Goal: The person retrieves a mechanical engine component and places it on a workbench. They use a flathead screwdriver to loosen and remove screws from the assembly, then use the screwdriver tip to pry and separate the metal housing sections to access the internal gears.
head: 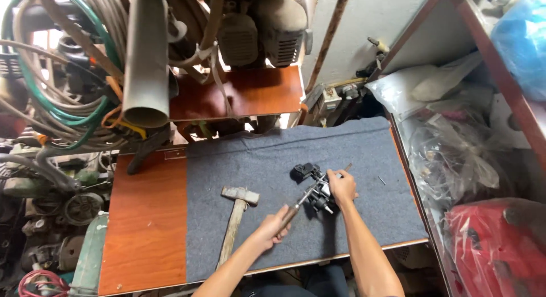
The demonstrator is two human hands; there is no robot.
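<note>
Both our hands work on a small black metal engine part (318,196) on the grey felt mat (256,160).

Our left hand (273,227) has its fingers wrapped around a wooden-handled screwdriver (300,201) whose tip meets the part; our right hand (343,186) clamps its fingers over the part. A wooden-handled steel hammer (236,217) lies just to the left.

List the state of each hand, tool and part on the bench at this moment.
left hand: gripping a screwdriver, tip at the part
right hand: pressing down on the small dark mechanical part
hammer: lying flat, untouched
grey mat: spread over the bench
</note>
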